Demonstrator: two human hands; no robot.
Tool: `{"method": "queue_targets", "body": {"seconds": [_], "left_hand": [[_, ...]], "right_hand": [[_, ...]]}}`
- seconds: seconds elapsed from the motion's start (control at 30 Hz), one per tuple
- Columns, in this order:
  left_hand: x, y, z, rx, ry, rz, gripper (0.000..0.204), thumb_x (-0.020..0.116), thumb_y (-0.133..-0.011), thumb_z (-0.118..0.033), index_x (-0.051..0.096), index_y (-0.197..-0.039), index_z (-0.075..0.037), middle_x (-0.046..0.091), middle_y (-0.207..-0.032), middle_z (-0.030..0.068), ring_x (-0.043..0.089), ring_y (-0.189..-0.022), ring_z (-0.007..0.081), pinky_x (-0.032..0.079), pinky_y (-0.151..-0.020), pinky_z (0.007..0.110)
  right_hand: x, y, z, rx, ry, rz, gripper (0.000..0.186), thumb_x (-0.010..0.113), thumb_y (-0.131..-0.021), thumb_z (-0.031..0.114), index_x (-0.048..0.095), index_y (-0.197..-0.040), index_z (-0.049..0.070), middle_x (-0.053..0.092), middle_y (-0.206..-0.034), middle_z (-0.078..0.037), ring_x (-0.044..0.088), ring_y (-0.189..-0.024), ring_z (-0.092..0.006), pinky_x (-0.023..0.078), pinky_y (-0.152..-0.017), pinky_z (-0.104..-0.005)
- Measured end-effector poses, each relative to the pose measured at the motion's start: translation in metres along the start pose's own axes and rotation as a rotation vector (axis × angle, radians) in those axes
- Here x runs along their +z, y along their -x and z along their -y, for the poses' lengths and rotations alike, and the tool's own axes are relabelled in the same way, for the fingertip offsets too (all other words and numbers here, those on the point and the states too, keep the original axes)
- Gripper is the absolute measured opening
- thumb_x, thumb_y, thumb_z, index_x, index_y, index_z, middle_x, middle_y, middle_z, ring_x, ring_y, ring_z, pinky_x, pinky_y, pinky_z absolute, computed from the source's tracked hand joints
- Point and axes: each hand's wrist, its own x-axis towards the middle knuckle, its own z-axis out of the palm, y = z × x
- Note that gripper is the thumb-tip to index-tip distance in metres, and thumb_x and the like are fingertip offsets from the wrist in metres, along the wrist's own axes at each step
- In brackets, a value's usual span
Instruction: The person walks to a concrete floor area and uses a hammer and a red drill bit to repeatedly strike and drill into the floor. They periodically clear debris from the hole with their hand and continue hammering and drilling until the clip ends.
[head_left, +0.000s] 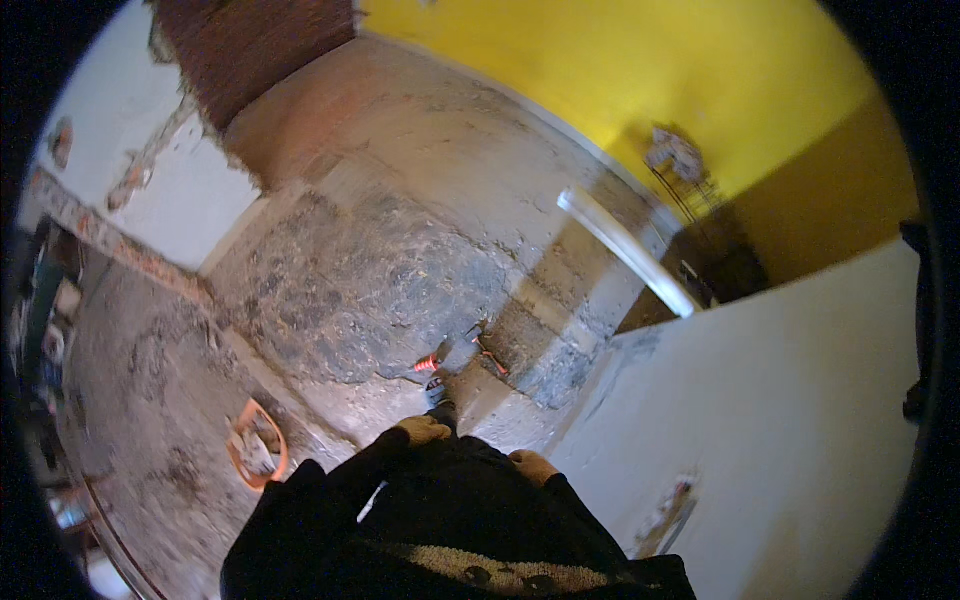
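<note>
Below the head camera, left hand (424, 430), gloved, fingers curled, grips the handle of a dark power tool with orange trim (437, 372) resting on the rough concrete floor (360, 290). Right hand (532, 466), gloved, loosely closed, holds nothing visible. Orange bucket (258, 445) stands well left.

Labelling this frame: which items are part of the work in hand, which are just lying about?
In hand:
- left hand at a dark tool with orange parts
- right hand, close by; grip unclear
- rough concrete floor beneath the tool

Lying about:
- orange bucket of rubble
- white strip near the yellow wall
</note>
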Motion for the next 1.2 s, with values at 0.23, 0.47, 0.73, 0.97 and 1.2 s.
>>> {"method": "queue_targets", "body": {"seconds": [0.23,0.47,0.73,0.97,1.2], "left_hand": [[0.016,-0.074,0.006,0.001,-0.13,0.153,0.067,0.047,-0.1,-0.066,0.069,-0.141,-0.017,0.065,-0.146,0.0185,0.06,-0.135,0.0387,0.046,-0.112,0.05],[0.052,-0.072,0.002,-0.295,0.624,-0.25,0.064,0.065,-0.088,-0.059,0.078,-0.123,-0.006,0.074,-0.126,0.0213,0.068,-0.12,0.031,0.051,-0.104,0.041],[0.09,-0.059,-0.096,-0.605,1.133,-0.927,0.058,0.071,-0.087,-0.047,0.075,-0.118,0.002,0.074,-0.119,0.0195,0.068,-0.115,0.0273,0.052,-0.101,0.039],[0.098,-0.093,-0.103,-0.532,1.238,-0.921,0.047,0.065,-0.091,-0.046,0.076,-0.106,-0.003,0.075,-0.112,0.0195,0.068,-0.101,0.0266,0.052,-0.09,0.041],[0.129,-0.132,-0.104,-0.488,1.547,-1.041,0.048,0.062,-0.094,-0.045,0.075,-0.11,-0.001,0.074,-0.101,0.0137,0.066,-0.089,0.0267,0.053,-0.084,0.041]], "right_hand": [[-0.104,-0.023,0.017,0.025,-0.029,0.008,0.043,0.057,-0.102,0.036,0.072,-0.113,-0.003,0.077,-0.099,-0.017,0.072,-0.094,-0.0296,0.055,-0.085,-0.043],[-0.177,-0.092,0.041,-0.077,-0.019,0.268,0.043,0.06,-0.101,0.041,0.071,-0.094,0.001,0.075,-0.089,-0.017,0.071,-0.087,-0.0297,0.053,-0.079,-0.0461],[-0.236,-0.214,0.051,-0.386,0.258,0.78,0.041,0.062,-0.1,0.045,0.071,-0.085,0.008,0.075,-0.09,-0.014,0.068,-0.081,-0.026,0.051,-0.077,-0.0423],[-0.257,-0.236,0.096,-0.127,0.431,0.706,0.048,0.068,-0.093,0.055,0.08,-0.09,0.008,0.078,-0.09,-0.011,0.069,-0.083,-0.019,0.052,-0.08,-0.039],[-0.274,-0.227,0.098,-0.112,0.397,0.516,0.042,0.072,-0.088,0.049,0.079,-0.087,0.008,0.076,-0.089,-0.011,0.07,-0.087,-0.0207,0.053,-0.082,-0.0395]]}}
